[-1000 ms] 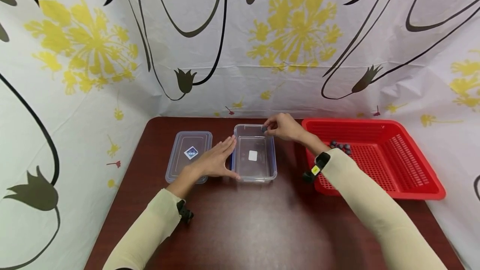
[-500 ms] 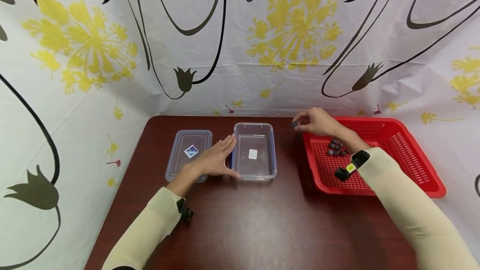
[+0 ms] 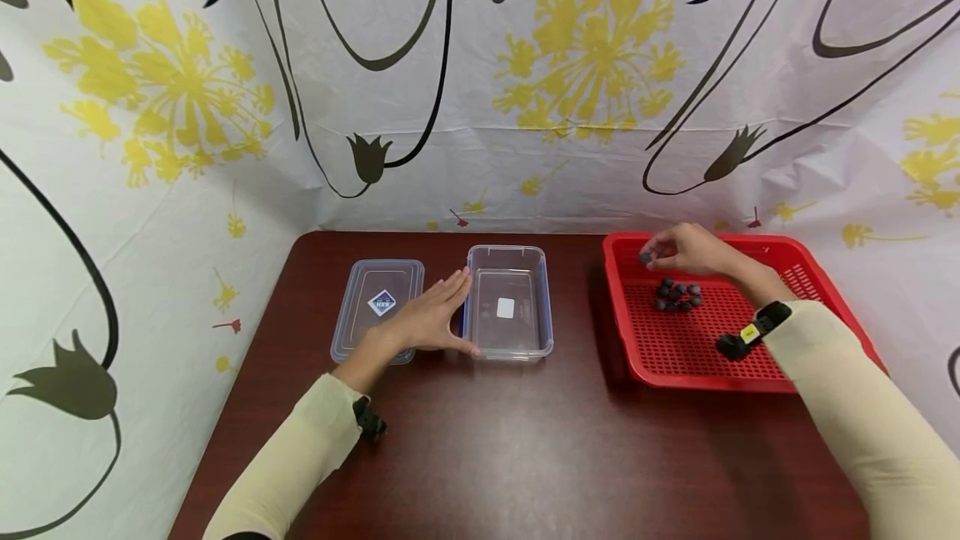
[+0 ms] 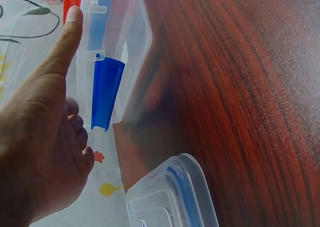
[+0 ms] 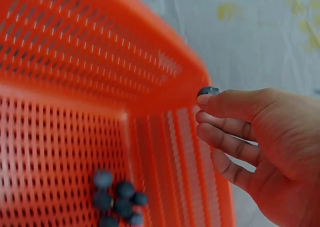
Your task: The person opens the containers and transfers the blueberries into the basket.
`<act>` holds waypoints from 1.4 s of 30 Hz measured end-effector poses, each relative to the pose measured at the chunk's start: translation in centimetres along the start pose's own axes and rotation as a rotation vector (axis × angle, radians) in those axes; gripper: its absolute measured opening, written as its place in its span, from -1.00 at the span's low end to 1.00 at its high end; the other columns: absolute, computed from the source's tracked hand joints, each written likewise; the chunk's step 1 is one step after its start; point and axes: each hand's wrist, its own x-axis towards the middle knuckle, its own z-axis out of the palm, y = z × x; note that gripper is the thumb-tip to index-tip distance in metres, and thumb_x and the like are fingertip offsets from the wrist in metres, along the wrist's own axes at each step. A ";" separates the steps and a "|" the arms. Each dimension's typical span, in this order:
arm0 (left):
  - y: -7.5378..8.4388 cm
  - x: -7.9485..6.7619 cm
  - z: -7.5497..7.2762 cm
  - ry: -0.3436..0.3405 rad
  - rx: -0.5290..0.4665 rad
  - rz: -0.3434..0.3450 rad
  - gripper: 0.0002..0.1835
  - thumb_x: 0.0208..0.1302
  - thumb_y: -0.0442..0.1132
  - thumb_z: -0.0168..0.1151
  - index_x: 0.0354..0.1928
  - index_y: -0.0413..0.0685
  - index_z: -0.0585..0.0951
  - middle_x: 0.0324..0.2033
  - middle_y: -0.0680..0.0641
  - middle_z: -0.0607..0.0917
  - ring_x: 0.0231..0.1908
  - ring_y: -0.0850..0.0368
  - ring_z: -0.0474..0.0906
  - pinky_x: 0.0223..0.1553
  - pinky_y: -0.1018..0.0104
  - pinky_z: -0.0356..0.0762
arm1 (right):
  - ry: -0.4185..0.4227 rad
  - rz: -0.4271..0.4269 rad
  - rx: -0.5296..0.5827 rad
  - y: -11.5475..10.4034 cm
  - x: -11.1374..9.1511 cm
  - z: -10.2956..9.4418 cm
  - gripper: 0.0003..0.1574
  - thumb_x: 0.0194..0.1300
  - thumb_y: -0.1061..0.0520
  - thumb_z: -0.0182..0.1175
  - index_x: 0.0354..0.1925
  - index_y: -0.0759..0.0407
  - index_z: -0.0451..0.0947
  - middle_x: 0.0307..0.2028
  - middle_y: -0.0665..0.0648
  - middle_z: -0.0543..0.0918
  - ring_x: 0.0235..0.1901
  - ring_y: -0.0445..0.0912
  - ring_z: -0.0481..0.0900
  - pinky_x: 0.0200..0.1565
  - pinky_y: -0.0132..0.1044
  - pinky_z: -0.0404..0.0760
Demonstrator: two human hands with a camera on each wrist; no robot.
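Note:
Between thumb and fingertips my right hand (image 3: 693,249) pinches a blueberry (image 5: 208,91), held above the left back part of the red basket (image 3: 637,369). Below it, several blueberries (image 3: 677,296) lie in a cluster on the basket floor. My left hand (image 3: 431,315) rests with fingers straight and thumb spread along the left side of a clear plastic container (image 3: 507,332). In the left wrist view a blue clip flap (image 4: 106,94) hangs from that container's side. No berries show inside the container, whose floor carries a white label.
A clear lid (image 3: 371,294) with a blue diamond label lies left of the container, partly behind my left hand. The dark wooden table (image 3: 487,440) ends at a patterned cloth (image 3: 480,107) hanging behind and beside it.
My right hand has moved right with the blueberry, from over the container's far right corner to over the red basket. The left hand stays in place at the container.

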 end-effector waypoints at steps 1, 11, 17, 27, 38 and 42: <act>0.0 0.0 0.0 0.001 0.000 -0.001 0.48 0.10 0.49 0.45 0.70 -0.19 -0.19 0.71 -0.14 -0.26 0.69 -0.02 -0.31 0.66 0.00 -0.23 | -0.007 0.009 0.001 0.5 -0.2 0.0 -0.84 0.32 0.22 0.49 -0.12 0.20 0.80 -0.30 0.01 0.82 -0.30 -0.14 0.73 -0.27 -0.31 0.66; 0.1 -0.2 -0.1 -0.009 0.013 -0.003 0.47 0.12 0.50 0.42 0.69 -0.10 -0.29 0.71 -0.14 -0.28 0.69 0.00 -0.33 0.66 0.01 -0.24 | -0.074 0.106 0.059 4.7 -2.6 0.5 -0.82 0.30 0.31 0.46 -0.12 0.32 0.78 -0.30 0.11 0.84 -0.32 -0.13 0.76 -0.28 -0.33 0.70; 0.2 -0.1 -0.1 0.002 0.018 0.002 0.47 0.12 0.49 0.43 0.70 -0.18 -0.21 0.71 -0.16 -0.25 0.69 -0.02 -0.30 0.66 0.00 -0.22 | -0.124 0.164 0.056 6.3 -3.6 1.0 -0.84 0.30 0.39 0.39 -0.13 0.36 0.77 -0.32 0.12 0.83 -0.33 -0.12 0.75 -0.33 -0.35 0.68; 0.0 -0.1 0.0 0.003 0.018 0.003 0.46 0.12 0.49 0.44 0.70 -0.20 -0.18 0.71 -0.16 -0.25 0.69 -0.02 -0.30 0.66 0.02 -0.23 | -0.162 0.195 0.041 7.7 -4.6 1.8 -0.80 0.24 0.38 0.40 -0.14 0.33 0.77 -0.34 0.11 0.84 -0.36 -0.17 0.73 -0.33 -0.33 0.67; 0.0 -0.1 0.0 0.005 0.001 0.000 0.46 0.12 0.46 0.46 0.70 -0.19 -0.18 0.71 -0.15 -0.25 0.69 -0.01 -0.31 0.66 0.02 -0.23 | -0.168 0.232 0.043 8.1 -5.2 2.5 -0.81 0.22 0.35 0.45 -0.16 0.35 0.76 -0.34 0.12 0.83 -0.34 -0.11 0.74 -0.34 -0.30 0.67; 0.0 -0.1 0.0 0.005 -0.008 -0.002 0.45 0.11 0.45 0.48 0.71 -0.19 -0.17 0.71 -0.14 -0.25 0.69 0.00 -0.32 0.66 0.02 -0.23 | -0.169 0.238 0.051 8.4 -5.3 2.6 -0.81 0.22 0.35 0.45 -0.16 0.34 0.76 -0.33 0.13 0.83 -0.34 -0.11 0.74 -0.35 -0.32 0.66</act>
